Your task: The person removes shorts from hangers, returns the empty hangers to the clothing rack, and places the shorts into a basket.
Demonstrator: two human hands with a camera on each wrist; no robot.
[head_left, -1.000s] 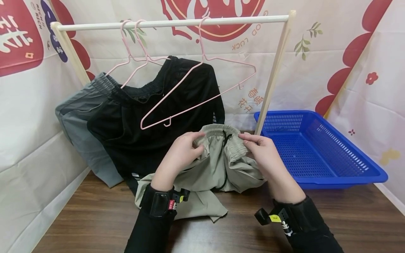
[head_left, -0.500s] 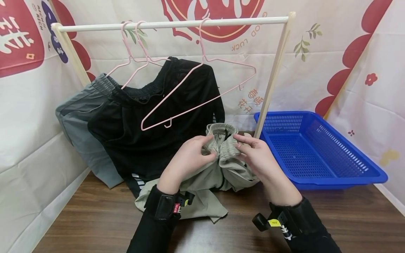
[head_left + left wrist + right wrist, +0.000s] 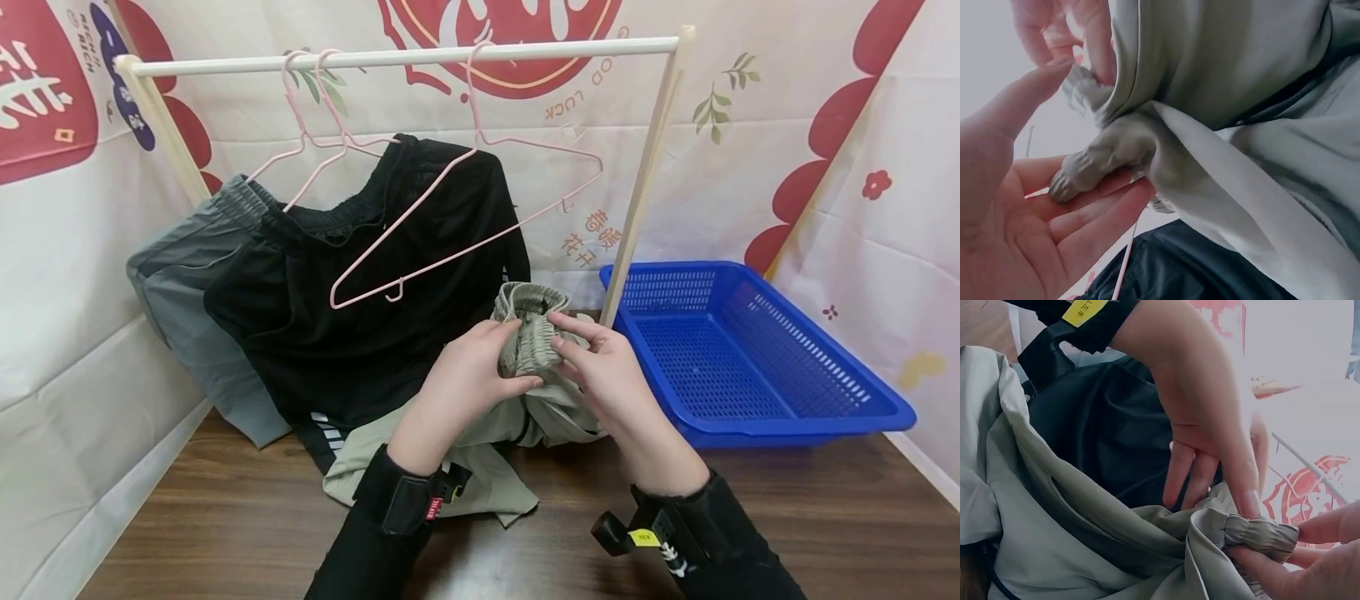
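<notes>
Light grey-green pants [image 3: 480, 475] with an elastic waistband [image 3: 534, 346] lie bunched on the table, the waistband raised. My left hand [image 3: 472, 375] holds the waistband's left side between thumb and fingers; in the left wrist view, cloth lies across the fingers [image 3: 1094, 215]. On the other side, my right hand [image 3: 603, 367] pinches the waistband; the right wrist view shows its thumb [image 3: 1266, 572] against the gathered elastic. A bare pink hanger [image 3: 465, 254] hangs from the rack just above and behind both hands. Part of the pants is hidden behind the hands and wrists.
A white rack rail [image 3: 405, 58] spans the back. Black pants [image 3: 315, 292] and grey pants [image 3: 187, 283] hang on pink hangers at the left. The blue basket [image 3: 780, 427] stands on the wooden table [image 3: 187, 533] at right, beside the rack's post [image 3: 648, 179].
Both hands have drawn closer together, the left moving right and the right moving slightly left. The pants' waistband has been gathered narrower between them. The hangers and basket stay put.
</notes>
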